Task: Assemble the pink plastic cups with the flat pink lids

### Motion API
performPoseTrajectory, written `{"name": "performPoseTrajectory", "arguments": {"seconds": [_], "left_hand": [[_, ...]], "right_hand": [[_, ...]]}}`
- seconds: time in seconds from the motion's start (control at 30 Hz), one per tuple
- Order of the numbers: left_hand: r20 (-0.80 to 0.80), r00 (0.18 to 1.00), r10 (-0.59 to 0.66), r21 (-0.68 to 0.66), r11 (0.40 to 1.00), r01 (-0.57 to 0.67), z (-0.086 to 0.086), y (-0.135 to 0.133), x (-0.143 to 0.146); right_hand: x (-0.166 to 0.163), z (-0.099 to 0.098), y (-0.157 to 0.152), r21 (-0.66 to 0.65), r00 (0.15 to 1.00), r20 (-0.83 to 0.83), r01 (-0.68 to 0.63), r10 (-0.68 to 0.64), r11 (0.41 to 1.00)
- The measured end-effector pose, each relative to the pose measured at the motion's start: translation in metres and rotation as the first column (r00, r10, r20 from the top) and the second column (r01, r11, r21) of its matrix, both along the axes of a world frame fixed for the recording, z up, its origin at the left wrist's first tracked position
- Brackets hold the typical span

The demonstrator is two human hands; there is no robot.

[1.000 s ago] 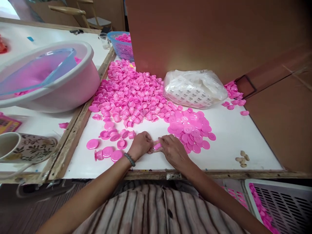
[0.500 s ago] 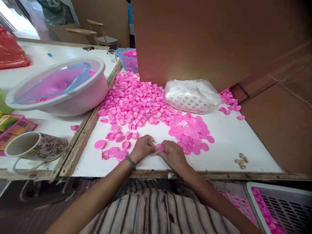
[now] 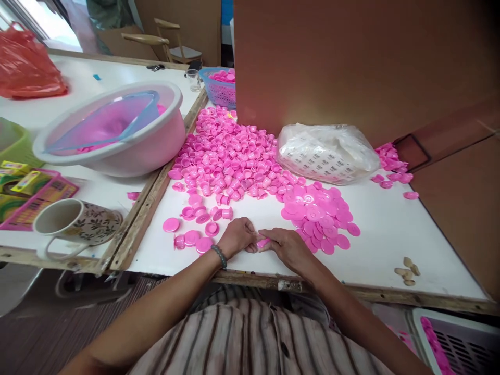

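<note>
My right hand (image 3: 288, 249) pinches a small pink plastic piece (image 3: 263, 242) just above the front of the table; its full shape is partly covered by the fingers. Close against it, my left hand (image 3: 238, 237) is closed, fingertips together, and what they hold, if anything, is too small to make out. Left of my hands lie several pink toy cups (image 3: 211, 228) and flat round pink saucers (image 3: 171, 225). A big heap of pink toy cups (image 3: 234, 161) spreads out behind them. To the right is an overlapping pile of pink saucers (image 3: 320, 213).
A clear bag of white printed packets (image 3: 328, 151) leans near a tall cardboard sheet (image 3: 332, 62). Left of the wooden divider (image 3: 146, 208) stand a flowered mug (image 3: 97, 223) and a large basin (image 3: 152, 146). Peanuts (image 3: 408, 272) lie at the right.
The view has shifted, so everything sits further right or lower. My right fingers have turned the pink piece slightly, and my left fingertips have drawn a little away from it.
</note>
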State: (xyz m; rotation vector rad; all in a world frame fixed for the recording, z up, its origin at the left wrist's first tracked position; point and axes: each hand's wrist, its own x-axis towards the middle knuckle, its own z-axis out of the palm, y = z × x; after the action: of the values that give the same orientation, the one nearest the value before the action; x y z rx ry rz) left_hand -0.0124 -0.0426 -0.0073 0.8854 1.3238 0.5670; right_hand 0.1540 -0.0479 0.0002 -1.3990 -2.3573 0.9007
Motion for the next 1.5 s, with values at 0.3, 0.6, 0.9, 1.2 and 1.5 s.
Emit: {"name": "performPoseTrajectory", "arguments": {"seconds": [0.3, 0.6, 0.9, 1.2, 1.5], "left_hand": [[-0.14, 0.99, 0.015, 0.218, 0.976, 0.016, -0.002, -0.009, 0.0], [0.038, 0.999, 0.004, 0.191, 0.982, -0.011, -0.005, -0.019, -0.016], [0.019, 1.0, 0.009, 0.054, 0.998, -0.01, -0.008, -0.014, -0.013], [-0.544, 0.83, 0.123, 0.489, 0.851, 0.194, 0.032, -0.031, -0.058], [-0.909, 0.397, 0.124, 0.351, 0.742, 0.572, 0.052, 0.014, -0.162]], "right_hand": [[-0.005, -0.005, -0.004, 0.029, 0.997, -0.01, 0.075, -0.075, 0.997], [-0.011, 0.005, 0.0, -0.17, 0.992, -0.109, 0.038, -0.058, 0.985], [-0.012, -0.007, 0.0, -0.414, 0.937, -0.291, 0.058, -0.193, 0.908], [-0.018, -0.001, -0.005, -0.168, 0.975, -0.165, 0.118, -0.146, 0.979], [-0.072, 0.016, 0.019, -0.084, 0.994, 0.083, -0.057, 0.064, 0.995]]}}
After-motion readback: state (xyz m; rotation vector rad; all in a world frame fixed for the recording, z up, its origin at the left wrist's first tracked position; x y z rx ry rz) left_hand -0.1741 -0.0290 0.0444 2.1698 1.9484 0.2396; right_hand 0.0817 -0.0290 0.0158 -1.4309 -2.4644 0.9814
